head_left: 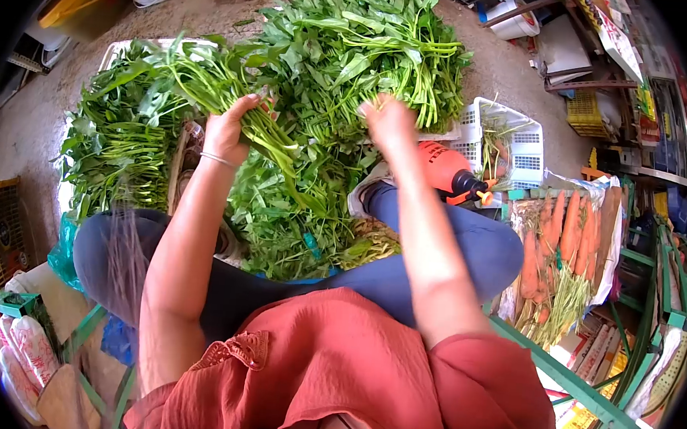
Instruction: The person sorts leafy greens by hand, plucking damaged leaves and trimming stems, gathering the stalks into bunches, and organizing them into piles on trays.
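Note:
My left hand [228,132], with a band at its wrist, is closed around a bunch of water spinach [209,85]; leaves point up and left, stems trail down to the right. My right hand [388,123] is a little blurred, its fingers curled together over the edge of a large water spinach pile [363,48]. Whatever those fingers pinch is too smeared to make out. Between my legs lies a heap of loose leafy greens [279,218]. Stacked bunches of greens [125,143] lie at the left with their cut stems showing.
Beside my right knee are an orange-red spray bottle [446,170] and a white plastic basket [528,140] with stems in it. Carrots [569,230] lie on a green-framed stand at the right. A yellow bucket [83,1] stands at the upper left.

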`<action>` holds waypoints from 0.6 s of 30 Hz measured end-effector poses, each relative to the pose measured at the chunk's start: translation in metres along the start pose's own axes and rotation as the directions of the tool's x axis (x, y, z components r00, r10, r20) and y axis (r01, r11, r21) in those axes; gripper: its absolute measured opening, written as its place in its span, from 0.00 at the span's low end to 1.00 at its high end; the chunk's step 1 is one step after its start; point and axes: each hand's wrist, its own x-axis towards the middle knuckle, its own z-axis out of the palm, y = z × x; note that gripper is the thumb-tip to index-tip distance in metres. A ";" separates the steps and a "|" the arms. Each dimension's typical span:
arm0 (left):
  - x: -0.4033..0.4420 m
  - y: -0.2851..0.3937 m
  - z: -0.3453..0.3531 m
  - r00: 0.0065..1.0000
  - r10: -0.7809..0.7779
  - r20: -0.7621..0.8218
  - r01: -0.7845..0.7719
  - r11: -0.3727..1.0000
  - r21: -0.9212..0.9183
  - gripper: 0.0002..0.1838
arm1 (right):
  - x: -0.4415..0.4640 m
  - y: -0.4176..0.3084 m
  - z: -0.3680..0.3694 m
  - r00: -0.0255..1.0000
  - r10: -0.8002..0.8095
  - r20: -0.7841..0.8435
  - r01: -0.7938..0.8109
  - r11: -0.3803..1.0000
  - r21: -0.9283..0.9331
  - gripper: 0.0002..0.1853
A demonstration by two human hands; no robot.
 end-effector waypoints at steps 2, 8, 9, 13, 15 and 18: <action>-0.002 -0.001 -0.002 1.000 0.004 -0.012 -0.004 1.000 0.010 0.07 | 0.044 -0.012 -0.048 0.943 -0.119 -0.310 -0.028 0.902 -0.431 0.16; 0.003 -0.002 -0.007 0.999 -0.027 0.032 0.030 0.997 -0.075 0.11 | 0.137 0.044 -0.095 0.983 -0.181 -0.028 0.108 0.698 -0.708 0.22; 0.005 -0.004 -0.009 0.999 -0.039 0.023 0.041 0.995 -0.091 0.11 | 0.138 0.039 -0.105 0.991 -0.127 0.049 0.119 0.637 -0.761 0.14; -0.001 0.001 -0.003 0.997 -0.069 0.022 0.070 0.996 -0.057 0.09 | 0.159 0.050 -0.131 0.832 -0.476 -0.284 0.342 0.844 -0.414 0.11; 0.000 -0.001 -0.001 0.995 -0.093 0.023 0.095 0.994 -0.054 0.09 | 0.153 0.050 -0.128 0.927 -0.279 -0.250 0.270 0.960 -0.071 0.10; 0.005 -0.006 -0.005 0.993 -0.104 0.047 0.105 0.994 -0.017 0.14 | 0.124 0.039 -0.105 0.985 -0.169 -0.045 0.174 0.912 0.372 0.10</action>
